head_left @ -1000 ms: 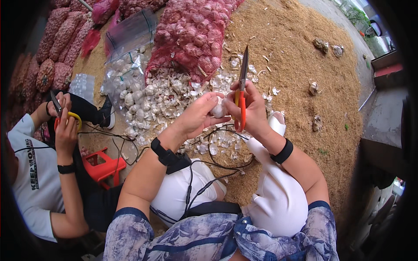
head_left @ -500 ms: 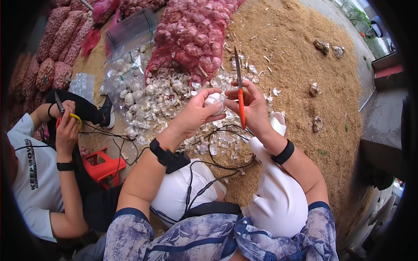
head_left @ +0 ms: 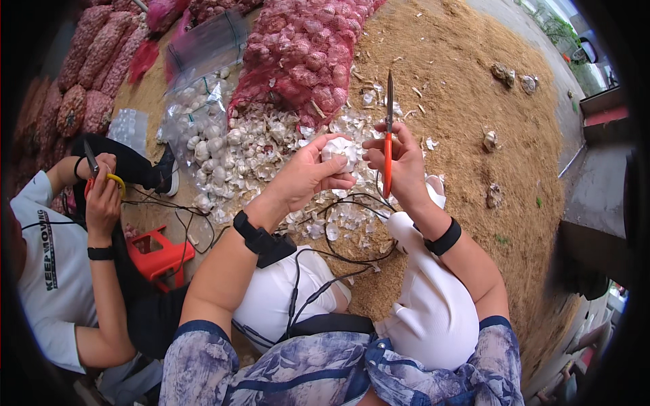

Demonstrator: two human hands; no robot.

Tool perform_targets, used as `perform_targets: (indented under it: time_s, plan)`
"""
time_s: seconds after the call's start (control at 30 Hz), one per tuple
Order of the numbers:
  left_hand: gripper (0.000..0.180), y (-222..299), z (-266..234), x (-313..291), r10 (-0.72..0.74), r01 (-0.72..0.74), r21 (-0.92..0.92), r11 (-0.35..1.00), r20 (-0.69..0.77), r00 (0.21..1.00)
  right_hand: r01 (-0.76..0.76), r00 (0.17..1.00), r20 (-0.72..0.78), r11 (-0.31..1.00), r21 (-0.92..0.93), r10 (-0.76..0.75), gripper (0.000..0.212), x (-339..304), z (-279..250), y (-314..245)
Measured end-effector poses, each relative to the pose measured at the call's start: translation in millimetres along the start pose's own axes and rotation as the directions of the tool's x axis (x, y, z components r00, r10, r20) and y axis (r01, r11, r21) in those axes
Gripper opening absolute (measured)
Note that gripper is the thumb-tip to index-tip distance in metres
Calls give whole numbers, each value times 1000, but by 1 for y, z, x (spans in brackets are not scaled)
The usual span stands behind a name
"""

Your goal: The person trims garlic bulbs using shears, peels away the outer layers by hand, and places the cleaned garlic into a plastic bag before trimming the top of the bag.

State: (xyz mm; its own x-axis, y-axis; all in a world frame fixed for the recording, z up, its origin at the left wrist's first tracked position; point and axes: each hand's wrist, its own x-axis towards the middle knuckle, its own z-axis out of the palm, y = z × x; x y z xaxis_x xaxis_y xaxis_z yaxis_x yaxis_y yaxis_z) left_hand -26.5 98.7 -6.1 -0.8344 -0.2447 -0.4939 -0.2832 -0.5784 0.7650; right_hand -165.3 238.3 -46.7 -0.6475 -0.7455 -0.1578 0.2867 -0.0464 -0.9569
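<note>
Bulb [head_left: 340, 150] sits in the left hand [head_left: 306, 174], fingers clamped round it; flaky skin could make it slip. Right hand [head_left: 401, 169] has fingers wrapped on the scissors [head_left: 388, 157], seen edge-on so probably closed; careless tilting could nick someone.

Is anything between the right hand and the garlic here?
Nothing visible: only an open gap separates the right hand from the garlic, which is in the left hand's grip. The scissors are in the right hand, blades pointing away from the person, outside that gap.
</note>
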Motion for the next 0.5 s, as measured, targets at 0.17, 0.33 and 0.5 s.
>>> perform_targets:
  time_s: [0.17, 0.33, 0.5]
  plan:
    - [31, 5, -5, 5, -131, 144, -68, 987, 160, 978, -110, 992, 84, 980, 167, 97, 42, -1, 5, -11]
    - [33, -6, 14, -2, -94, 85, 376, 923, 5, 996, -226, 964, 175, 963, 145, 200, 43, -2, 3, -4]
    - [24, -5, 13, -2, -46, 35, 447, 894, 14, 999, -288, 946, 202, 943, 168, 253, 39, -4, 3, -11]
